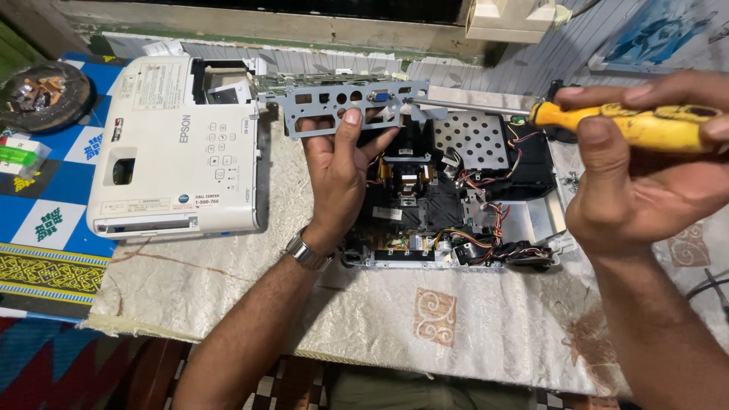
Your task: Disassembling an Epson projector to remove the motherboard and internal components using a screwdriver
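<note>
From the head camera I see my left hand [338, 171] with its grip closed on the grey metal port plate [345, 108], thumb pressed on the front face, fingers curled behind and hidden. The plate stands upright above the opened projector chassis [456, 205], with a circuit board [326, 80] attached along its back; I can only make out the board's top edge. My right hand [645, 163] has its grip wrapped tight around the yellow handle of one screwdriver [607, 118]; the shaft runs left and its tip meets the plate's right end, though I cannot tell the exact screw. The handle's far end is cut off at the frame edge. The chassis lies on the cloth-covered desk [304, 311], wires and a perforated shield showing inside. One white projector top cover [178, 152] lies just left of it. One dark round dish [45, 95] of small parts sits far left, contents unclear.
</note>
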